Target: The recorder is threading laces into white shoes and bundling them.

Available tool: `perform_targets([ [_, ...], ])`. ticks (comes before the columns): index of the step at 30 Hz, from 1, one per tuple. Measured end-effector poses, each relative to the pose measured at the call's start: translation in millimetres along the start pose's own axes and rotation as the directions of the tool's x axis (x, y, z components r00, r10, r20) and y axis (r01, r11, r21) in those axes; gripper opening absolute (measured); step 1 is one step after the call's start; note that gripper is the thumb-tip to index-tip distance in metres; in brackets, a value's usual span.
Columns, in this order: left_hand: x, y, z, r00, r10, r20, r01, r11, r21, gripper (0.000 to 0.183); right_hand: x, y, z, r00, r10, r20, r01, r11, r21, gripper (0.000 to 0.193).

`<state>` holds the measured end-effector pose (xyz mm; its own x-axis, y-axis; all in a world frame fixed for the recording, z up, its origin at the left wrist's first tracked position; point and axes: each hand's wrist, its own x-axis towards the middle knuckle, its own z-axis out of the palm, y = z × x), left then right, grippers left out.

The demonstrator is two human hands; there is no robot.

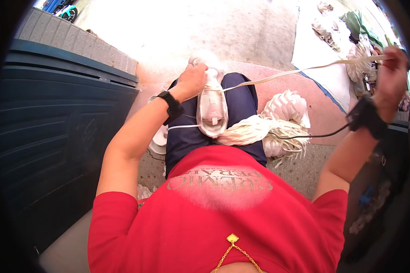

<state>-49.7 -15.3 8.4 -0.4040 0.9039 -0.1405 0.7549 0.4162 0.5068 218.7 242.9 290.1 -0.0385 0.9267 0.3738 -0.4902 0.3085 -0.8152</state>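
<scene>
A white and pale pink sneaker [212, 107] lies on my lap, its heel opening toward me and its toe pointing away. My left hand [192, 82] is closed on the front part of the sneaker, from its left side. Far out to the right, my right hand [393, 68] is raised and slightly blurred, pinching a cream shoelace [282, 74]. The lace stretches from the sneaker's lacing across to that hand. Another lace end [183, 126] trails off the sneaker's left side. Across my right thigh rests a bundle of cream shoelaces [246, 130].
Several white sneakers [286, 108] are stacked on the ground to my right, and others [158, 140] lie by my left leg. A dark cable [323, 135] runs to my right wristband. Blue panelled doors [64, 136] stand at left. More shoes and laces [362, 57] lie on a white sheet.
</scene>
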Motion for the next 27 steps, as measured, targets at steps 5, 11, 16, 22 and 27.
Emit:
perform_targets([
  [5,-21.5,-14.5,-3.1,0.995,0.052,0.085,-0.058,0.996,0.068,0.035,-107.6,126.9,8.6,0.700,0.669,0.249,-0.614,0.743,-0.267,0.014],
  [11,-27.0,6.2,-32.7,0.907,-0.155,0.392,0.411,0.536,-0.737,0.034,-237.5,193.6,5.2,0.263,0.819,0.510,-0.477,0.569,-0.669,0.022],
  [16,-38.2,-19.9,-25.6,0.784,-0.267,0.561,0.618,0.248,-0.746,0.029,-280.0,202.2,4.4,0.116,0.829,0.547,-0.176,0.559,-0.810,0.021],
  [22,-47.9,-18.7,-22.5,0.907,-0.265,0.329,0.421,0.633,-0.650,0.005,-295.3,214.2,19.7,0.318,0.654,0.686,0.274,0.629,-0.727,0.021],
  [27,-67.4,-6.3,-29.3,0.812,0.546,-0.209,-0.472,0.823,0.317,0.010,-306.2,214.0,13.9,0.350,0.578,0.737,0.387,0.628,-0.675,0.018],
])
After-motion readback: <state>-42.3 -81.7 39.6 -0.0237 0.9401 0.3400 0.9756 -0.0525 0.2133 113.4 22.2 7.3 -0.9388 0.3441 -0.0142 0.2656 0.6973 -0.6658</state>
